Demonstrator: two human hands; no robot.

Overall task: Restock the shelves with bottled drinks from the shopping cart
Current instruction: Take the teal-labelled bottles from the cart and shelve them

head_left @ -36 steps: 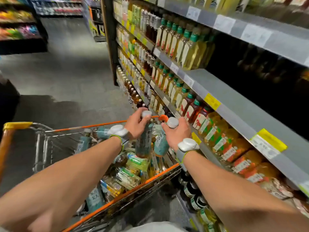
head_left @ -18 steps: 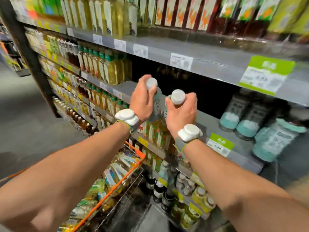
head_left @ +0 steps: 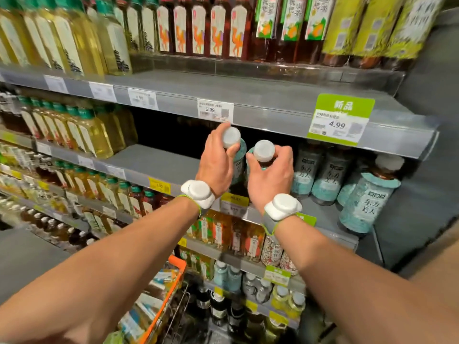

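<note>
My left hand (head_left: pixel 218 167) grips a teal bottle (head_left: pixel 239 155) at the neck | my right hand (head_left: pixel 272 181) grips a second teal bottle (head_left: pixel 264 151) | matching bottles (head_left: pixel 323 177) shelved to their right.

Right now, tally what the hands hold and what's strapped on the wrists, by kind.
White-capped bottles: 2, the left bottle in the left hand grip, the right bottle in the right hand grip
White wrist devices: 2, the left wrist device and the right wrist device
Total: 4
</note>
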